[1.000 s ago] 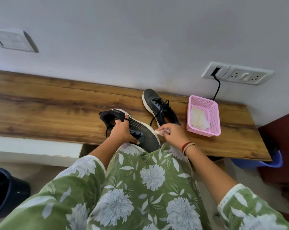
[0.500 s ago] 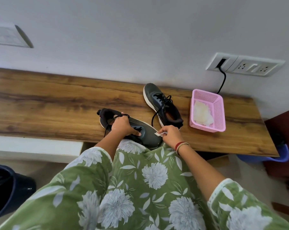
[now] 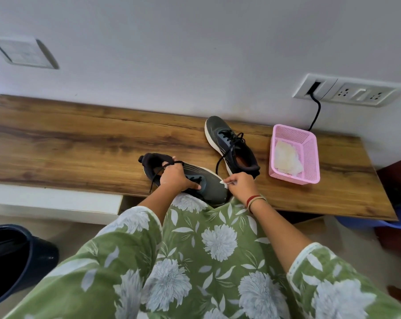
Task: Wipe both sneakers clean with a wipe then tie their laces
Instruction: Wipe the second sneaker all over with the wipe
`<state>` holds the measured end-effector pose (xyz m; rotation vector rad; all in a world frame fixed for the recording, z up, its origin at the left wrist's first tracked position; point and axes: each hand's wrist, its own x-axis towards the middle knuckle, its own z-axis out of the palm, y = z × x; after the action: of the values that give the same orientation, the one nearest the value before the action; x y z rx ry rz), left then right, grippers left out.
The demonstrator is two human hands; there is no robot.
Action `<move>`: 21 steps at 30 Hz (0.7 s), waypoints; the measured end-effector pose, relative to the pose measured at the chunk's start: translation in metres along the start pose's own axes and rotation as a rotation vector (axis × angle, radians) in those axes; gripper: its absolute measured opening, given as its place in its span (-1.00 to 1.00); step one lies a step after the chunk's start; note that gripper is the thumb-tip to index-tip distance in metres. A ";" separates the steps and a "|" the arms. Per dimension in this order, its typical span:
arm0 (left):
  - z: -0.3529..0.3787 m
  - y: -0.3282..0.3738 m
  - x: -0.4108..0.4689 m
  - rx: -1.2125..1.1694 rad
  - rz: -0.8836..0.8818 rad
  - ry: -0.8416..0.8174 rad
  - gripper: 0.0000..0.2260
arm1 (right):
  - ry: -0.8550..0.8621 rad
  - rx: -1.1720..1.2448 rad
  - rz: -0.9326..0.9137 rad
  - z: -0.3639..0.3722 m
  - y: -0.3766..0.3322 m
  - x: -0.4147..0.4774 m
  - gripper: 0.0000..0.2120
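Observation:
Two dark grey sneakers with black untied laces are on a wooden shelf (image 3: 79, 146). The near sneaker (image 3: 208, 187) lies at the shelf's front edge, toe toward me. My left hand (image 3: 176, 178) grips it across the laces, thumb on the upper. My right hand (image 3: 239, 185) pinches a small white wipe (image 3: 223, 183) against the white sole edge of that sneaker near the toe. The far sneaker (image 3: 229, 146) stands behind it, toe toward the wall, its laces trailing loose.
A pink mesh basket (image 3: 310, 155) holding white wipes (image 3: 287, 161) stands right of the sneakers. A black cable (image 3: 315, 113) runs from a wall socket down behind it. A dark bin (image 3: 13, 259) stands on the floor at left, a blue container (image 3: 379, 221) under the shelf's right end.
The near sneaker has been lowered and turned a little, its sole edge now toward my right hand. The wipe stays pinched at the toe side. The far sneaker and basket have not moved.

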<state>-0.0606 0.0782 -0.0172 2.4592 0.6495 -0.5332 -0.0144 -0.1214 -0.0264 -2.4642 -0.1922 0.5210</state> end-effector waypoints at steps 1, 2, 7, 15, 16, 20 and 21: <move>0.000 0.002 -0.001 0.005 0.000 -0.001 0.08 | -0.008 -0.019 0.001 -0.002 0.002 -0.002 -0.79; 0.000 0.003 -0.001 0.007 -0.007 -0.004 0.07 | -0.016 -0.042 0.001 -0.003 0.004 -0.004 -0.82; -0.002 0.005 0.003 0.000 -0.011 -0.004 -0.19 | 0.023 -0.041 -0.013 -0.006 0.009 -0.011 -0.86; 0.000 0.004 0.005 -0.009 -0.025 0.009 -0.22 | 0.071 0.074 -0.022 -0.002 0.005 -0.004 -0.82; 0.001 0.004 0.006 -0.005 -0.027 0.009 -0.21 | 0.058 0.056 -0.020 -0.001 0.005 -0.003 -0.83; 0.003 0.008 0.006 0.040 -0.029 -0.010 -0.16 | -0.032 -0.020 0.015 -0.004 0.009 -0.003 -0.85; 0.003 0.010 0.007 0.049 -0.033 -0.012 -0.18 | -0.056 -0.038 0.020 -0.005 0.010 -0.004 -0.86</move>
<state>-0.0503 0.0717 -0.0188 2.4927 0.6809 -0.5822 -0.0160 -0.1329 -0.0275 -2.4926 -0.2015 0.6005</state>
